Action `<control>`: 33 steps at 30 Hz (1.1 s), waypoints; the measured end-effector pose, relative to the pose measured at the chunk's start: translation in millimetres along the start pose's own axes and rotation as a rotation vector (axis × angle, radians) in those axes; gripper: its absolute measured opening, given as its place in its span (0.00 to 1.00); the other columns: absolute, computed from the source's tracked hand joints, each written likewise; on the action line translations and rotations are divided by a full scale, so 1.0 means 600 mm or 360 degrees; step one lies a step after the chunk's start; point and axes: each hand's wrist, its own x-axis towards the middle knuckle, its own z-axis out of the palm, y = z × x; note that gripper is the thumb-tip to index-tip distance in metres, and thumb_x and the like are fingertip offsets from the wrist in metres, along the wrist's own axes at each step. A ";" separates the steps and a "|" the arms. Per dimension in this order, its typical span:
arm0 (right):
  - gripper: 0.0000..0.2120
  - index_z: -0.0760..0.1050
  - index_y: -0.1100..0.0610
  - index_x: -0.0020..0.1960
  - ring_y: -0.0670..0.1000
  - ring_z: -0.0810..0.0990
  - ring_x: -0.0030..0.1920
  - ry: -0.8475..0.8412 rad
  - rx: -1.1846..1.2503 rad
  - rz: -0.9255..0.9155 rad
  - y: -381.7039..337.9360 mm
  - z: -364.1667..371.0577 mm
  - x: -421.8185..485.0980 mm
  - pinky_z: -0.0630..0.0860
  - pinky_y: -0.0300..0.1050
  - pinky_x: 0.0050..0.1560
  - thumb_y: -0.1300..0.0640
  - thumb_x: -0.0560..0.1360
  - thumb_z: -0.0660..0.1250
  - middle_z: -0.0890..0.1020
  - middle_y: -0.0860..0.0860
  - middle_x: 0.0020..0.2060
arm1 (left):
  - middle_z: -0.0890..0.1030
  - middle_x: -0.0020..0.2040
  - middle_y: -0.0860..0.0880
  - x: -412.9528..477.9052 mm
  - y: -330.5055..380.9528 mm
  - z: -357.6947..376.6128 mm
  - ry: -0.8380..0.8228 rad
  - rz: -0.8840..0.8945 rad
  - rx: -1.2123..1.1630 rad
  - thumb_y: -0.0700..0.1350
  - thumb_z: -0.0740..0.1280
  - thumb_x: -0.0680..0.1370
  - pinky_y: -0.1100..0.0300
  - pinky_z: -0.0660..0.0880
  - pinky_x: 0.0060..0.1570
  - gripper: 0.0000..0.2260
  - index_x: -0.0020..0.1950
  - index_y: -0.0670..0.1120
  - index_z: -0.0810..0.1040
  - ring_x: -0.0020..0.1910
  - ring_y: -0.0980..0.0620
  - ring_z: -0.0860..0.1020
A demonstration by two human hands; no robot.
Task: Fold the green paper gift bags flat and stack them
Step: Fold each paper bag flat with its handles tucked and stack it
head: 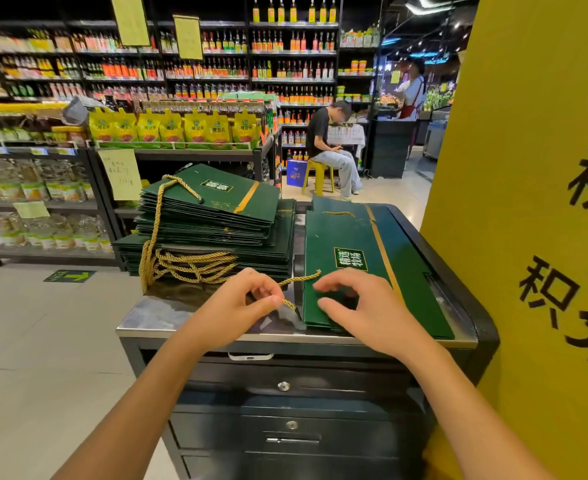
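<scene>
The steel-topped dark desk [154,317] ends at its front edge just under your wrists. Your left grip [240,306] pinches the twisted gold cord handle [301,279] of the flat dark green paper gift bag [351,233] lying on the desk's right half. Your right grip [365,306] sets bent fingertips on the bag's near end; you cannot tell whether it is pinching the paper. Beyond your left grip, a tall stack of flat green bags [216,216] fills the far left, its cords spilling toward you. A yellow pillar [527,168] crowds the right, and pale tiled floor [43,341] lies to the left.
</scene>
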 end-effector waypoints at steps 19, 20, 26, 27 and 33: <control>0.04 0.86 0.58 0.41 0.46 0.81 0.41 0.0375 0.0954 0.0289 -0.019 -0.003 0.004 0.80 0.41 0.45 0.58 0.72 0.77 0.87 0.48 0.42 | 0.82 0.49 0.52 0.032 0.045 0.016 0.0178 -0.0014 -0.0200 0.49 0.68 0.81 0.62 0.77 0.51 0.05 0.52 0.51 0.83 0.48 0.58 0.79; 0.07 0.83 0.63 0.39 0.45 0.83 0.42 0.0408 0.0961 0.0314 -0.013 -0.007 0.005 0.80 0.38 0.46 0.60 0.73 0.77 0.87 0.47 0.43 | 0.82 0.50 0.53 0.038 0.044 0.017 0.0210 -0.0035 -0.0189 0.48 0.67 0.82 0.63 0.77 0.52 0.06 0.54 0.51 0.83 0.49 0.59 0.80; 0.09 0.69 0.73 0.40 0.49 0.79 0.32 0.0573 0.0996 0.0498 0.019 -0.026 0.007 0.79 0.42 0.34 0.70 0.74 0.68 0.83 0.63 0.38 | 0.85 0.50 0.53 0.082 0.044 0.028 0.0215 -0.0196 -0.0041 0.45 0.66 0.82 0.59 0.80 0.55 0.11 0.61 0.47 0.83 0.47 0.59 0.83; 0.10 0.68 0.72 0.40 0.49 0.77 0.30 0.0581 0.0984 0.0526 0.023 -0.027 0.006 0.76 0.42 0.31 0.70 0.74 0.68 0.82 0.66 0.37 | 0.86 0.49 0.53 0.088 0.046 0.033 0.0223 -0.0214 -0.0042 0.44 0.65 0.82 0.58 0.81 0.53 0.10 0.60 0.46 0.83 0.45 0.58 0.83; 0.07 0.73 0.63 0.51 0.49 0.76 0.29 0.0546 0.1069 0.0592 0.041 -0.027 -0.004 0.76 0.40 0.29 0.66 0.77 0.70 0.84 0.60 0.36 | 0.86 0.51 0.49 0.105 0.052 0.057 0.0327 -0.0341 -0.0034 0.45 0.67 0.81 0.55 0.80 0.54 0.13 0.64 0.44 0.81 0.46 0.53 0.83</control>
